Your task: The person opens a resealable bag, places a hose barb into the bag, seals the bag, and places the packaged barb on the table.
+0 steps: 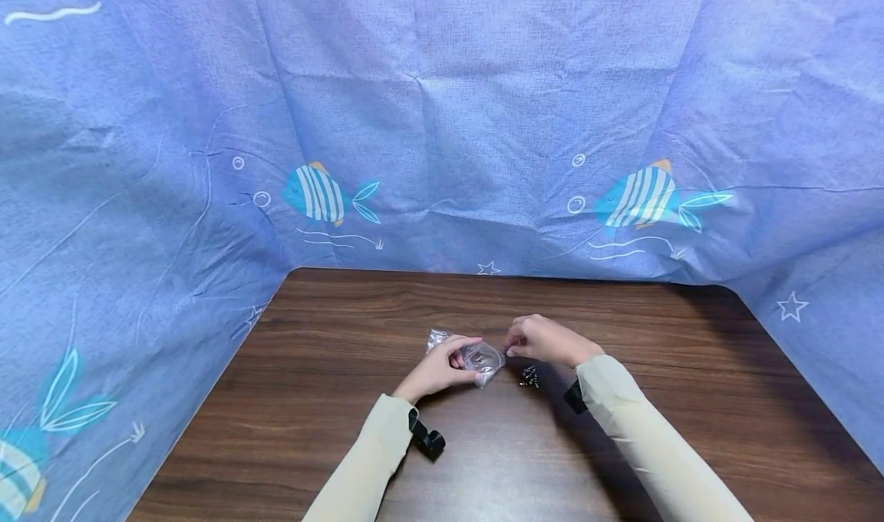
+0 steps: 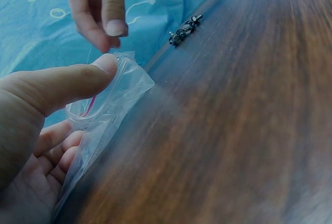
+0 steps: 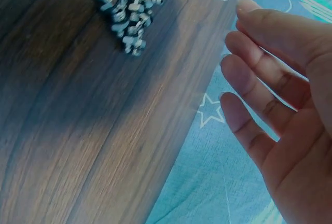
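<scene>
My left hand (image 1: 442, 367) holds a clear plastic zip bag (image 1: 486, 359), thumb on one side of its mouth and fingers on the other. The mouth is spread into a rounded opening, with a pink zip line (image 2: 89, 106) showing. A small dark piece is visible in the bag in the head view. Right at the mouth's edge are the fingertips of my right hand (image 1: 545, 339), with no object visible between them. Its other fingers (image 3: 246, 76) bend loosely. Close by lies a small pile of shiny metal screws (image 3: 129, 16).
A dark brown wood-grain table (image 1: 331, 430) lies beneath both hands. Blue cloth (image 1: 483, 123) printed with fish and stars hangs behind and beside it. Black wrist straps (image 1: 427, 436) sit over the light sleeves.
</scene>
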{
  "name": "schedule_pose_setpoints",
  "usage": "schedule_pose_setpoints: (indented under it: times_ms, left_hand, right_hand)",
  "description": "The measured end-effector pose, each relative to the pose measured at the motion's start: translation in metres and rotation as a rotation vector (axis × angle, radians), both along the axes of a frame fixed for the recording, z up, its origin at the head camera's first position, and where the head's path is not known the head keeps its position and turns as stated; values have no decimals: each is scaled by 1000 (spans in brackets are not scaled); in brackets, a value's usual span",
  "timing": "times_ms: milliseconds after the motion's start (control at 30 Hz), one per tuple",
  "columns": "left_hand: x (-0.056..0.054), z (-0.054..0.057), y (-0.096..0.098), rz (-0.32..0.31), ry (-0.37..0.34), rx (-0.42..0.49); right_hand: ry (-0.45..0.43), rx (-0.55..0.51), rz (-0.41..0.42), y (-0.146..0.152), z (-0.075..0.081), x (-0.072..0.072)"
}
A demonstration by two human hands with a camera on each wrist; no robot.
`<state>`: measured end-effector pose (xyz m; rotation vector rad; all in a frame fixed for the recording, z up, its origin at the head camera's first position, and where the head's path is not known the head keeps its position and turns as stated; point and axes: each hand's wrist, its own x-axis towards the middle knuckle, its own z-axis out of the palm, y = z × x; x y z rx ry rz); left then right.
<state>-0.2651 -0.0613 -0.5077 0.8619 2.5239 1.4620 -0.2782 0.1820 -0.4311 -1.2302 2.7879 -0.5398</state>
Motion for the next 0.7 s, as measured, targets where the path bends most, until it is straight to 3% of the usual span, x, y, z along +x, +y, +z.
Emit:
schedule_pose_setpoints:
  times_ms: [700]
  left_hand:
    - [-1, 0, 1, -1, -6, -5]
  right_hand:
    - [-93, 60, -21, 27, -8, 0]
